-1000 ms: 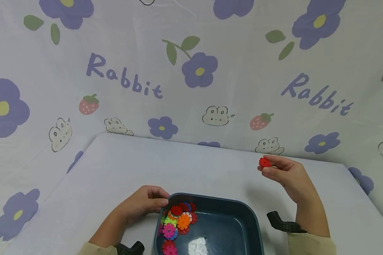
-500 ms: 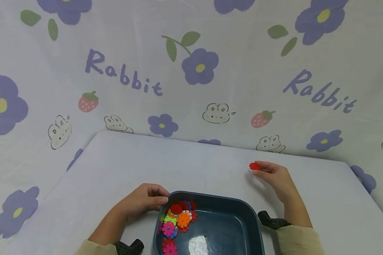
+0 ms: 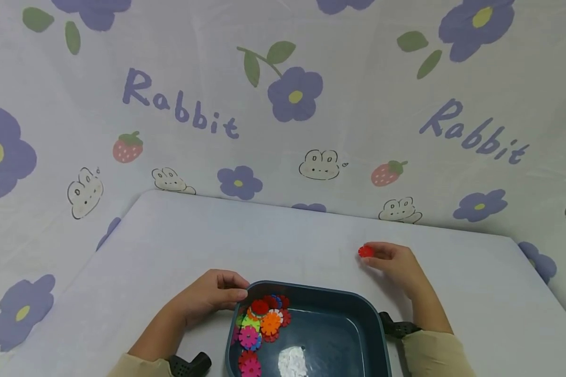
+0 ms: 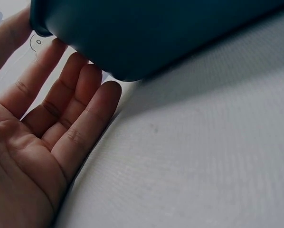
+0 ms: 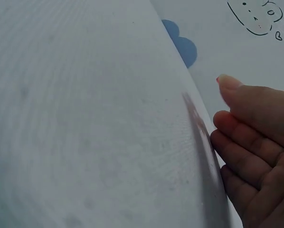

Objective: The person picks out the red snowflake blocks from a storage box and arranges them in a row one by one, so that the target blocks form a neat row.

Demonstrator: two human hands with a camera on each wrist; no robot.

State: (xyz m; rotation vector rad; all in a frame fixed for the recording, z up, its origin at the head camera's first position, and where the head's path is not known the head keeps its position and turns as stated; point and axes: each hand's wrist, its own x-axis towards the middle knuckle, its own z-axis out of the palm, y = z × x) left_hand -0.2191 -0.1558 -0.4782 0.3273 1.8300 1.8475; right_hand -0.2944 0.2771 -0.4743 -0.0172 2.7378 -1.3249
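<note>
A blue-grey plastic tray point(image 3: 335, 293) stands on the white table, cut off by the bottom of the head view. At its far left corner my left hand point(image 3: 207, 298) grips the rim; in the left wrist view the fingers point(image 4: 92, 111) lie against the tray's outer side point(image 4: 146, 42). Between thumb and fingertips, my right hand point(image 3: 396, 264) pinches a red notched plastic disc point(image 3: 365, 252), beyond the tray's right part and close above the table. The right wrist view shows part of the right hand point(image 5: 260, 147), with the disc hidden there.
Several notched discs lie heaped along the tray's left side, among them an orange disc point(image 3: 270, 323) and a pink disc point(image 3: 249, 336). The table point(image 3: 245, 235) ends at a patterned cloth point(image 3: 273, 152) behind. A black wrist camera point(image 3: 398, 327) sits near the tray's right wall.
The right hand has moved left and slightly down toward the table with the red disc still pinched. The left hand stays at the tray's corner. The head view has tilted slightly down.
</note>
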